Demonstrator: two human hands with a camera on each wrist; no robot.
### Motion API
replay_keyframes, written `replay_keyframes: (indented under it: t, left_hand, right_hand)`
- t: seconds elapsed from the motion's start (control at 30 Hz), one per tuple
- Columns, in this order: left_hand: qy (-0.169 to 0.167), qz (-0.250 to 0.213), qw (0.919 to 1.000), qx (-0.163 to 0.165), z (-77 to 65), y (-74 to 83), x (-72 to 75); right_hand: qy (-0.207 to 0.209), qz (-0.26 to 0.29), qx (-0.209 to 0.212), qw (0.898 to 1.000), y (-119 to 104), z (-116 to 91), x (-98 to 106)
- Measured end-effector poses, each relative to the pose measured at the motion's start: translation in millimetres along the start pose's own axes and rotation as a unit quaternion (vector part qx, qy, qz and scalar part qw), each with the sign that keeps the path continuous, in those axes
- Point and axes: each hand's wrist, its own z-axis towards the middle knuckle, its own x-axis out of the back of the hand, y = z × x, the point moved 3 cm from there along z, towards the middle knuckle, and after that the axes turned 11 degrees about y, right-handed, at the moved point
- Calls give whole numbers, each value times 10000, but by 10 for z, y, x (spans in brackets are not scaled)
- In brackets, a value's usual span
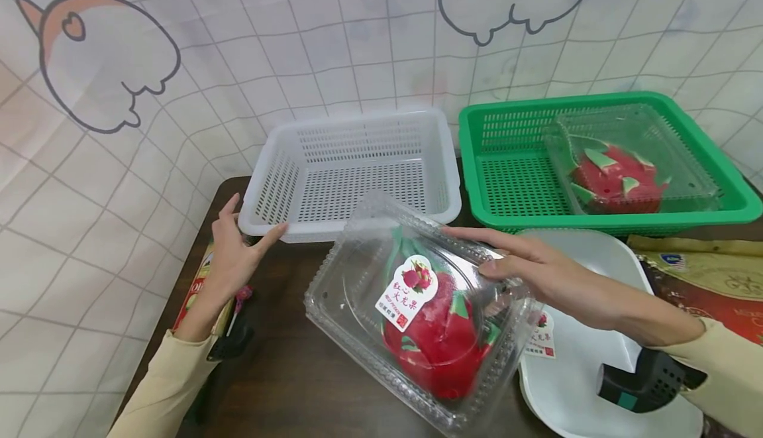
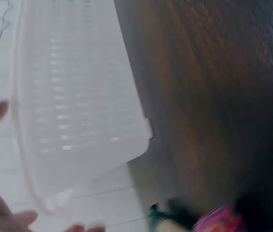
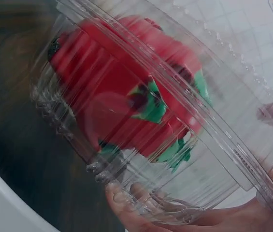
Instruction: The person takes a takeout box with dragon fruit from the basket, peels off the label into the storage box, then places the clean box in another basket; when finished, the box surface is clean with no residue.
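Note:
My right hand (image 1: 554, 279) grips one side of a clear plastic clamshell box (image 1: 352, 292), thumb on the lid and fingers beneath. Inside lies a red dragon fruit (image 1: 435, 358) with green scale tips, and a white label (image 1: 410, 292) is stuck on the lid. The box tilts over the table in front of the white basket (image 1: 348, 231), overlapping its front rim in the head view. At that basket's front left corner my left hand (image 1: 232, 259) spreads its fingers, thumb tip right at the rim. The left wrist view shows the basket's side wall (image 2: 78, 106) beside the fingers.
A green basket (image 1: 596, 220) at right holds another clear box (image 1: 632, 120) with a dragon fruit (image 1: 616, 179). Below stands a white tray (image 1: 578, 385) with a labelled item (image 1: 541, 338) at its left edge. A gold and red bag (image 1: 709, 279) lies far right, a colourful packet (image 1: 193, 292) left.

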Motion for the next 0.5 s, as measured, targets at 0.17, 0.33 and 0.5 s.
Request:
replay_keyframes:
  t: [0.17,0.33,0.5]
  left_hand:
    - [775,296,9938,-744,-175,297,94]
    - [-434,-850,9867,-1314,-381,639,25]
    - [-2262,-1588,9574,-839,-583,766,-82]
  right_hand:
    - [-110,-38,6,9999,31,26,-5]
    - [-93,-294,74,9995,-11,90,-51]
    - [-301,-299,167,9990,-72,170,-123]
